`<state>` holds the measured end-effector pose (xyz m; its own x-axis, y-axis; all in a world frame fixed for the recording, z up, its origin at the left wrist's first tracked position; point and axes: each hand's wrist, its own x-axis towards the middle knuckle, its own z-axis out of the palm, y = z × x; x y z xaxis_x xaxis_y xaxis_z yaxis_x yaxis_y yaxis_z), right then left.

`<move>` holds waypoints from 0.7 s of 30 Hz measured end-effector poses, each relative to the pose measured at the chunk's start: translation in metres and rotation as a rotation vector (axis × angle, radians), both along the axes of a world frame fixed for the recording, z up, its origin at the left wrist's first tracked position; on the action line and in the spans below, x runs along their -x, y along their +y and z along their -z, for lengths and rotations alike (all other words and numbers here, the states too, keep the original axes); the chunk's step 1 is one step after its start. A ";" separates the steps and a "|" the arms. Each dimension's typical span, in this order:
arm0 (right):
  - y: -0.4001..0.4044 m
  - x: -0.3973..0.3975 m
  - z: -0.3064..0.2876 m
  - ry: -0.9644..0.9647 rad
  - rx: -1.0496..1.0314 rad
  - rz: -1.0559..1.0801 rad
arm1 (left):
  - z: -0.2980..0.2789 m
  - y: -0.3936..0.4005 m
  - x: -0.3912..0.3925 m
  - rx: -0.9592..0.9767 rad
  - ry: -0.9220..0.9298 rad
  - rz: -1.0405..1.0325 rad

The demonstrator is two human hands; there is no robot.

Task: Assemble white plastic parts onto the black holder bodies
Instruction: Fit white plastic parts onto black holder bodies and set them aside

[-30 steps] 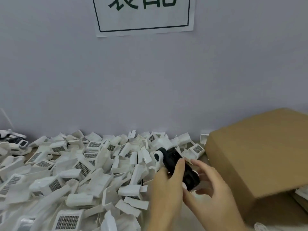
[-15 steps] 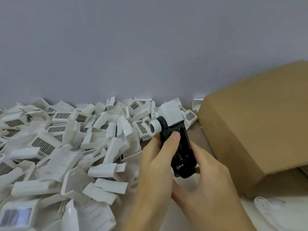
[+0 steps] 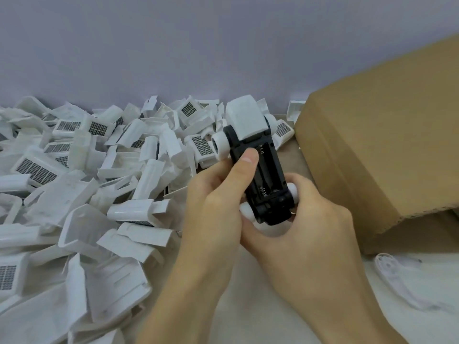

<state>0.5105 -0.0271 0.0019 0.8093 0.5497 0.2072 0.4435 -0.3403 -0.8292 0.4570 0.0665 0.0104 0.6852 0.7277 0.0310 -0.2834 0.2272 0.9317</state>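
Both hands hold one black holder body (image 3: 267,177) upright above the table, small springs showing in its open face. A white plastic part (image 3: 246,120) sits on its far end, with white round caps (image 3: 219,145) at its sides. My left hand (image 3: 216,202) grips the body's left side, thumb pressed on its face. My right hand (image 3: 305,232) wraps the lower end from the right and below. A big heap of loose white plastic parts (image 3: 82,182), many with grid-patterned labels, covers the table to the left.
A brown cardboard box (image 3: 387,145) stands close on the right, against the pale wall (image 3: 223,45). A thin white plastic piece (image 3: 397,276) lies on the table at the lower right. Light table surface (image 3: 248,306) shows beneath my wrists.
The view has tilted down, so the wall sign is out of frame. The holder body has been turned more upright and drawn closer, with the white part now seated on its far end.
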 end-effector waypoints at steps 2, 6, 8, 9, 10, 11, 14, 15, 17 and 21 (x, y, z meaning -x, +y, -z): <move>0.000 0.001 -0.003 -0.027 0.001 0.010 | -0.001 -0.001 -0.001 -0.005 0.008 -0.012; 0.001 0.001 -0.010 -0.153 0.010 0.053 | -0.007 -0.004 -0.001 0.004 0.019 -0.039; 0.001 0.002 -0.015 -0.195 -0.001 0.049 | -0.009 -0.004 -0.001 0.010 0.006 -0.033; 0.002 0.002 -0.018 -0.201 0.005 0.034 | -0.011 -0.003 -0.001 0.011 -0.005 -0.035; 0.002 0.001 -0.022 -0.190 0.019 0.002 | -0.012 -0.002 0.000 0.012 -0.013 -0.045; 0.004 -0.001 -0.025 -0.141 0.052 -0.050 | -0.012 -0.002 -0.001 0.010 -0.012 -0.062; 0.009 -0.019 -0.043 0.055 0.334 -0.309 | -0.010 0.002 0.000 -0.037 0.029 -0.131; 0.009 -0.026 -0.049 0.091 0.443 -0.397 | -0.009 0.002 0.001 -0.064 0.048 -0.137; 0.007 -0.037 -0.057 0.104 0.484 -0.494 | -0.008 0.002 0.000 -0.119 0.055 -0.128; -0.002 -0.042 -0.049 0.070 0.014 -0.362 | -0.005 -0.001 -0.001 -0.291 0.057 -0.104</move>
